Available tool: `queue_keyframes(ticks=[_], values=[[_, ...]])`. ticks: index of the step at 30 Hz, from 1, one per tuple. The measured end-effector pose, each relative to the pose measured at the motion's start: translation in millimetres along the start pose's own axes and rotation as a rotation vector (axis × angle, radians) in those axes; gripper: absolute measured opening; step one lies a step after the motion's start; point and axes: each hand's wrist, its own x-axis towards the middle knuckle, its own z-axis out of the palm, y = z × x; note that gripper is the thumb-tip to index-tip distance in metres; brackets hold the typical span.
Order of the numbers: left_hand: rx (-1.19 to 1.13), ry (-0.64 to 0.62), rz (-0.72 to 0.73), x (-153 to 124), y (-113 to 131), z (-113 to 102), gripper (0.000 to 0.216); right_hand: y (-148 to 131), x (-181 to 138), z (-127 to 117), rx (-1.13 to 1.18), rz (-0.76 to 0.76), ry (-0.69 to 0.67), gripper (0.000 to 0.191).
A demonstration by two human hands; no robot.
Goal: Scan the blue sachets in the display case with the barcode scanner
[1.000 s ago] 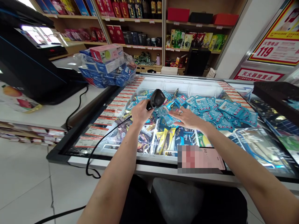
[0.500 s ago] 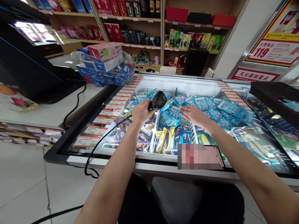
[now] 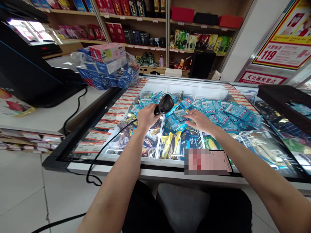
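Note:
My left hand (image 3: 146, 117) is wrapped round the grip of a black handheld barcode scanner (image 3: 166, 103), its head tilted up over the freezer. A black cable runs from it down past the freezer's front edge. My right hand (image 3: 197, 119) has its fingers stretched and apart at a blue packet (image 3: 179, 114); whether the fingertips touch it I cannot tell. Many similar blue packets (image 3: 218, 113) are spread over the freezer's glass top to the right. Under the glass, wire baskets hold wrapped ice creams, among them yellow packs (image 3: 171, 144).
A phone (image 3: 220, 160), partly blurred out, lies on the freezer's front edge. At the left, a plastic-wrapped stack of boxes (image 3: 109, 66) stands beside a black checkout machine (image 3: 26, 64). A dark tray (image 3: 277, 100) sits at the right. Stocked shelves (image 3: 143, 19) stand behind.
My right hand has shifted slightly, and its thumb and fingers are more spread than before. My left hand keeps the scanner in about the same place. The whole view has moved a little.

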Motion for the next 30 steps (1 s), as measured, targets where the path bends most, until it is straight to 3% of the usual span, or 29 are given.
queue_keyframes(ticks=[6, 13, 18, 23, 30], values=[[0.015, -0.021, 0.068, -1.5, 1.7, 1.8, 0.035, -0.8, 5.8, 6.3, 0.093, 0.202, 0.057, 0.048], [0.002, -0.03, 0.094, -3.1, 1.4, 3.6, 0.035, 9.8, 15.5, 15.9, 0.331, 0.451, 0.122, 0.078], [-0.026, -0.012, 0.138, -3.1, 4.8, 6.1, 0.034, 39.5, 5.1, 16.6, 0.47, 0.508, 0.303, 0.053], [-0.067, -0.043, 0.196, -2.8, 13.6, 7.6, 0.035, 62.8, -9.9, 22.7, 0.656, 0.471, 0.391, 0.047], [-0.075, -0.099, 0.251, -3.6, 28.6, 8.6, 0.035, 52.9, -14.7, 30.2, 0.667, 0.45, 0.479, 0.044]])
